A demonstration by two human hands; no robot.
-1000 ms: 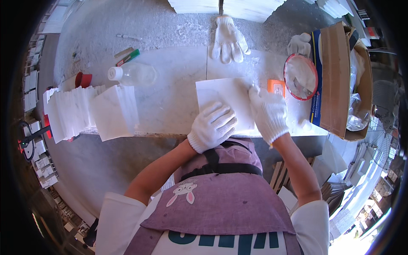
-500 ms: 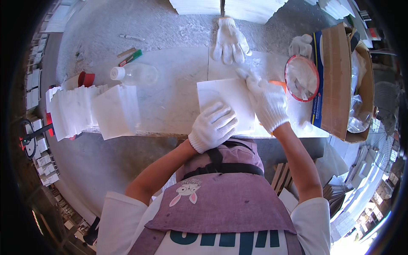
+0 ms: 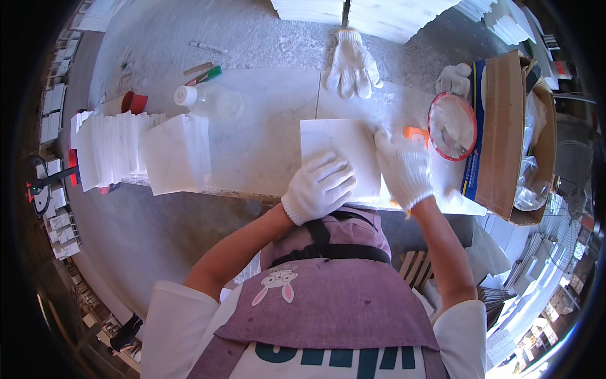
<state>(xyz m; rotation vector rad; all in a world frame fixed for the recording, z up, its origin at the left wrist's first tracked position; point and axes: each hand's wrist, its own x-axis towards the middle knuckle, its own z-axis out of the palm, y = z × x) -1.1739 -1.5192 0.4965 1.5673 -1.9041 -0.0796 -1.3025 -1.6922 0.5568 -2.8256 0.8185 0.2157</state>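
Note:
A square white sheet or tile (image 3: pixel 338 139) lies at the near edge of the table in front of me. My left hand (image 3: pixel 320 185), in a white knitted glove, rests on its lower left part with the fingers stretched flat across the surface. Along the right edge of the tile is my gloved right hand (image 3: pixel 405 165). Its fingertips are smeared by motion and partly hidden, so whether they hold anything is unclear. Just beyond that hand lies an orange object (image 3: pixel 416 134), partly covered.
Upright white sheets (image 3: pixel 180 155) stand at the left, near a red cup (image 3: pixel 134 102) and a lying clear bottle (image 3: pixel 218 103). Farther back lies a spare glove (image 3: pixel 352 66). A red-rimmed round container (image 3: pixel 452 126) and a cardboard box (image 3: pixel 502 126) stand at the right.
My right hand has drawn toward me along the tile's right edge, uncovering more of the orange object. The left hand keeps its place on the tile. The view has shifted slightly.

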